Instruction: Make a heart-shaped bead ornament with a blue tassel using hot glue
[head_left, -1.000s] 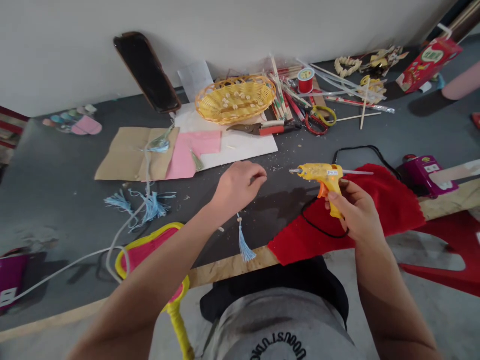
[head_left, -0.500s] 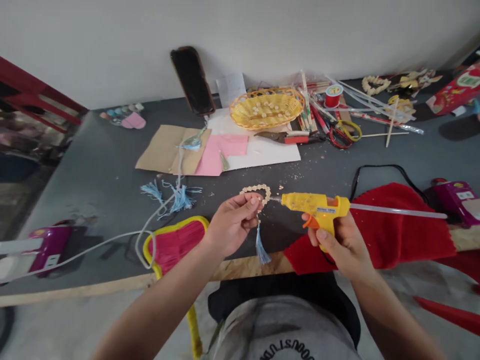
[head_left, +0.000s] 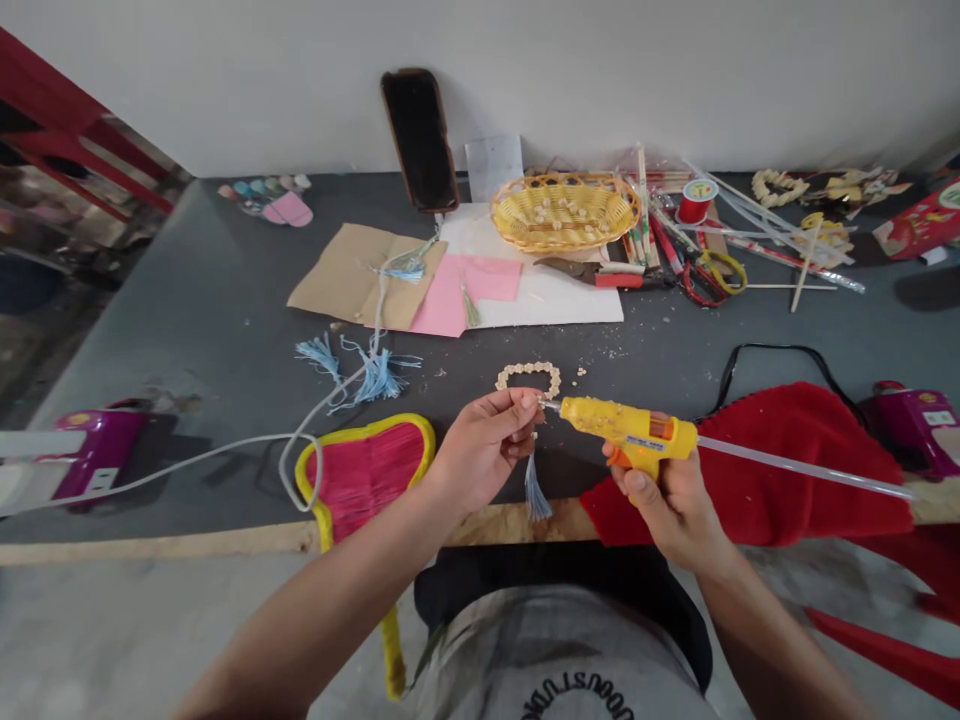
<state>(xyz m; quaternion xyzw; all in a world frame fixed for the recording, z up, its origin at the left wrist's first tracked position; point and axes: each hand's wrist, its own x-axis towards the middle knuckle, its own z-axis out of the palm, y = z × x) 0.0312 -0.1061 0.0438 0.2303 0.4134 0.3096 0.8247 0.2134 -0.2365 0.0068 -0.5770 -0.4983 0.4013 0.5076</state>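
right hand [head_left: 675, 500] is gripping a yellow hot glue gun [head_left: 626, 430], fingers wrapped around the handle, index finger at the orange trigger. clear glue stick [head_left: 802, 468] is sticking out the back, over red cloth [head_left: 817, 460]. left hand [head_left: 484, 445] is pinching nearly closed, thumb against fingers, apparently holding a tiny pale piece [head_left: 538, 401] right at the nozzle; too small to identify. can't tell if the nozzle is touching it.

beaded loop [head_left: 555, 376] is showing just beyond the left fingertips; can't tell if they're touching it. loose beads [head_left: 579, 375] are lying just right of it. light-blue tassel [head_left: 535, 490] is showing below the fingers, near the table edge. wicker basket [head_left: 504, 222] is sitting farther back, pruning shears [head_left: 592, 272] in front of it.
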